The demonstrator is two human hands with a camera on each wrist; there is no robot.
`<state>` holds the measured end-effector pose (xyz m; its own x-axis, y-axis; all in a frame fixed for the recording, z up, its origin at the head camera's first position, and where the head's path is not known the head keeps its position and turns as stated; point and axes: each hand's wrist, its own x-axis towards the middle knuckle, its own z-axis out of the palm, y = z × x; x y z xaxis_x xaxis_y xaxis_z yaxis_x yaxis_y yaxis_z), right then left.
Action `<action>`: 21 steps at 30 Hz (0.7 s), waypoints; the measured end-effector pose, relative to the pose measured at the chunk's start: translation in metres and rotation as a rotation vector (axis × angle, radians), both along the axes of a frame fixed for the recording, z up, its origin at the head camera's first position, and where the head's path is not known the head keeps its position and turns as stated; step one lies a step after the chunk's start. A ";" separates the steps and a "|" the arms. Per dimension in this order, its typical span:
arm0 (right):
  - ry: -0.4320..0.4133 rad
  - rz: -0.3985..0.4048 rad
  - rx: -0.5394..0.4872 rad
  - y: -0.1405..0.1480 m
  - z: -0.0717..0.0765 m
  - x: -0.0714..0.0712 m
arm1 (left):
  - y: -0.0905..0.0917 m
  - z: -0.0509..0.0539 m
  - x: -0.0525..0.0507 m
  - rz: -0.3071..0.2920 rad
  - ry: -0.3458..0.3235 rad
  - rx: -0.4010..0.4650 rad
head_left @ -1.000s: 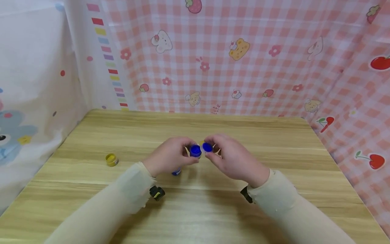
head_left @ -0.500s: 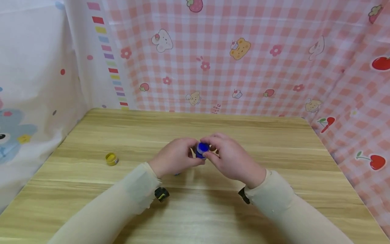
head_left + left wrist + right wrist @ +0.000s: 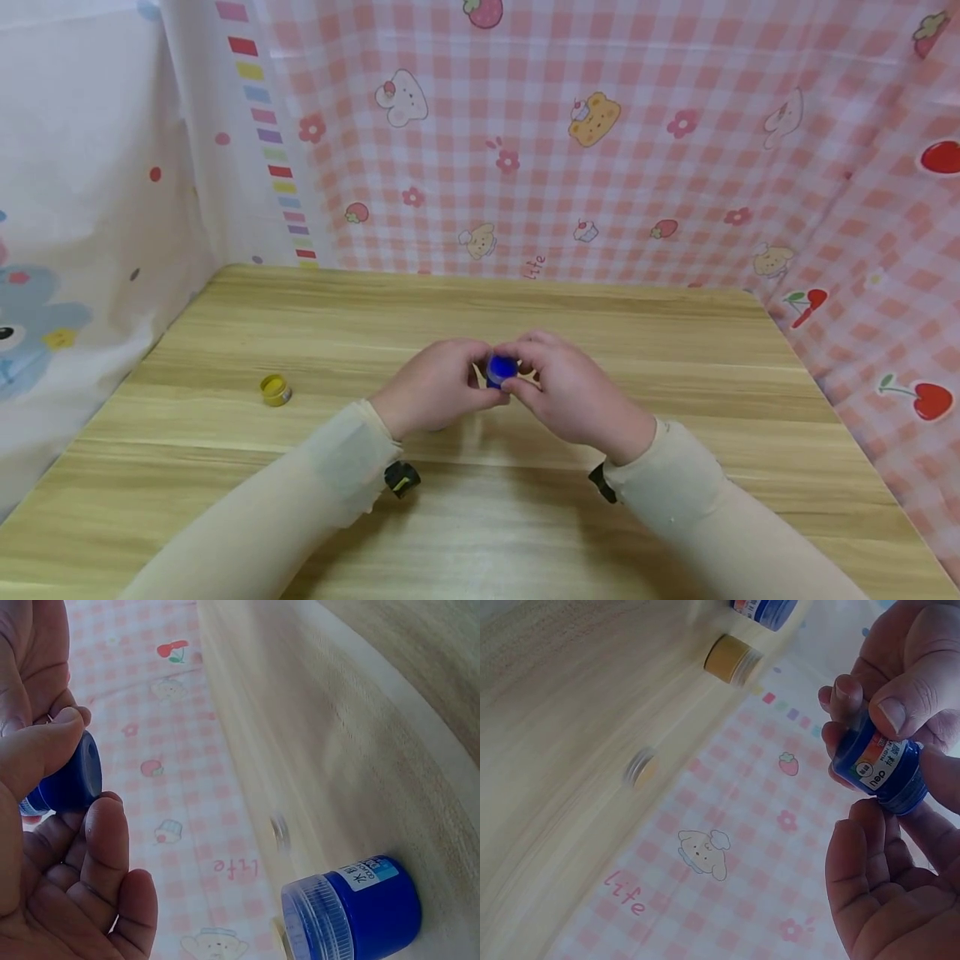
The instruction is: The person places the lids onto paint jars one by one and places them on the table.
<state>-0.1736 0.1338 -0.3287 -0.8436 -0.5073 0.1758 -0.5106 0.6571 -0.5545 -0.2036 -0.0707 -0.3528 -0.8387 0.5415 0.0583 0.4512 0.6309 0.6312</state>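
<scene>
Above the middle of the table, my left hand [image 3: 438, 383] holds a small blue paint jar [image 3: 870, 761] by its body, thumb on one side and fingers on the other. On the jar's mouth sits its screw lid [image 3: 502, 367], pinched by my right hand [image 3: 570, 392] between thumb and fingers. Whether the lid is threaded on, I cannot tell. A second blue paint jar [image 3: 382, 907] with a clear lid stands on the table below my left hand; in the head view that hand almost wholly hides it.
An uncovered yellow paint jar [image 3: 276, 390] stands on the left of the wooden table [image 3: 487, 533]. Its loose-looking lid [image 3: 640, 766] lies on the wood, hidden behind my hands in the head view. Patterned cloth [image 3: 450, 167] hangs around the table's back and sides.
A second ago the lid and the blue jar were apart, side by side. My left hand moved right with the jar, and the lid now sits on its mouth.
</scene>
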 end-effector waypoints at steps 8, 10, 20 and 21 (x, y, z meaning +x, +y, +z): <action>0.003 0.003 -0.001 0.001 -0.001 -0.001 | 0.001 -0.001 0.000 -0.008 0.015 0.004; -0.003 0.002 -0.005 0.001 -0.001 -0.001 | 0.002 -0.001 0.000 -0.008 0.019 0.005; -0.040 -0.025 -0.008 0.001 -0.002 -0.002 | 0.004 -0.003 0.000 0.024 0.008 0.005; -0.043 -0.027 -0.010 0.001 -0.002 -0.002 | 0.004 -0.003 0.000 0.025 0.008 0.003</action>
<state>-0.1760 0.1346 -0.3304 -0.8638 -0.4830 0.1435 -0.4683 0.6646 -0.5822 -0.2036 -0.0671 -0.3557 -0.8516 0.5199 0.0672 0.4405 0.6402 0.6294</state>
